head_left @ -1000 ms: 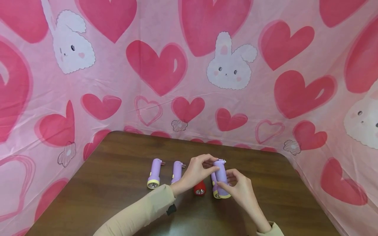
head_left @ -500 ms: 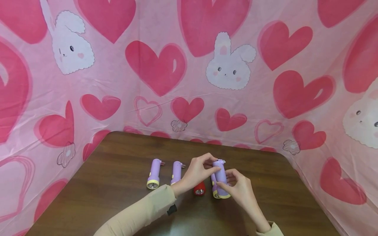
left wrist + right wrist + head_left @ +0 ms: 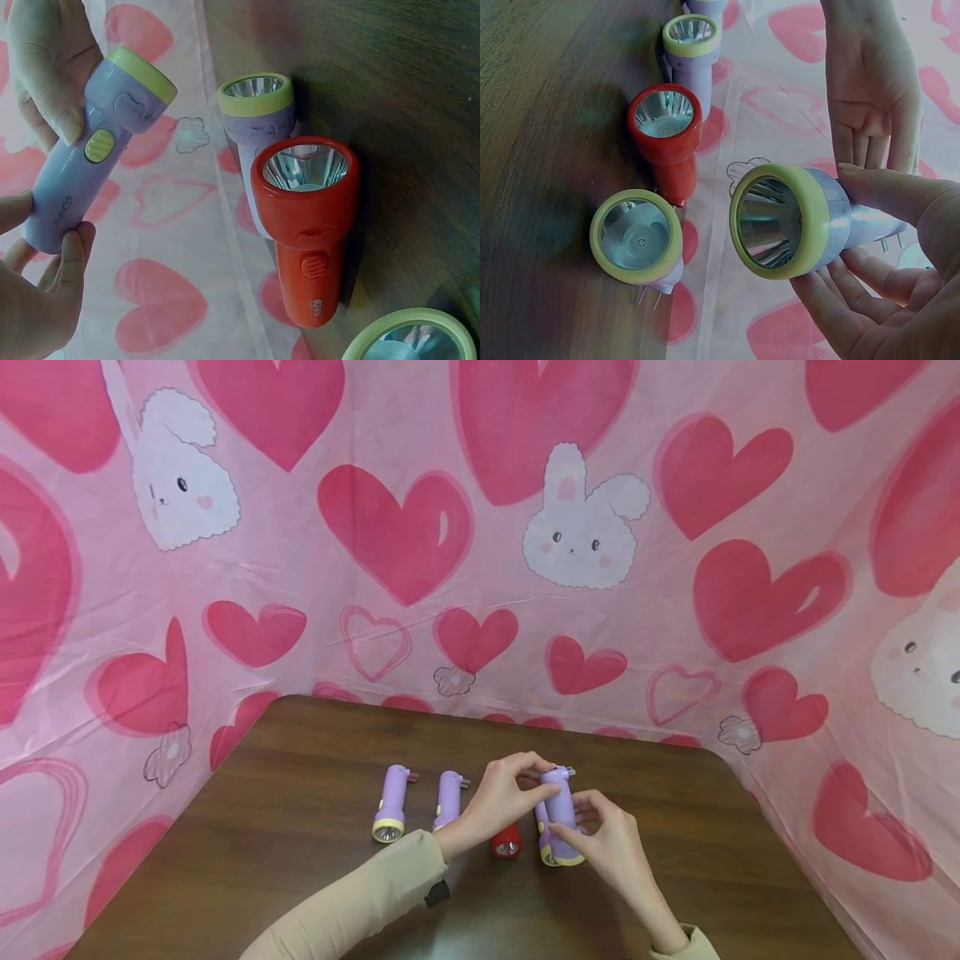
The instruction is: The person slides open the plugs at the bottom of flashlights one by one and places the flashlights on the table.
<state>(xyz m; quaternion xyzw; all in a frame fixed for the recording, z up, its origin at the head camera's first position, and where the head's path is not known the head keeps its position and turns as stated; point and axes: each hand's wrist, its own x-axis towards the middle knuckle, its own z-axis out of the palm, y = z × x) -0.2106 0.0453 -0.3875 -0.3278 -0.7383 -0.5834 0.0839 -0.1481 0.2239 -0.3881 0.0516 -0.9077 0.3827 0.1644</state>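
Note:
Both hands hold a purple flashlight (image 3: pixel 558 810) with a yellow head rim above the table. My left hand (image 3: pixel 498 789) pinches its tail end between thumb and fingers, beside small metal prongs (image 3: pixel 572 772). Near the head, my right hand (image 3: pixel 611 835) grips the body with thumb and fingers. In the left wrist view its yellow-green switch (image 3: pixel 100 146) shows; in the right wrist view its reflector (image 3: pixel 769 221) faces the camera. Right behind it, partly hidden, another purple flashlight (image 3: pixel 542 835) lies on the table. A red flashlight (image 3: pixel 507 841) lies to its left, partly covered by my left hand.
Further left on the brown table (image 3: pixel 300 843) lie two more purple flashlights, one at the far left (image 3: pixel 390 802) and one beside my left forearm (image 3: pixel 448 797), both with prongs out. A small black object (image 3: pixel 437 893) shows under my left sleeve. Pink heart-print cloth (image 3: pixel 480 568) surrounds the table.
Both hands and the held flashlight stay nearly in place. The metal prongs at its tail show slightly more than before. The flashlights on the table have not moved.

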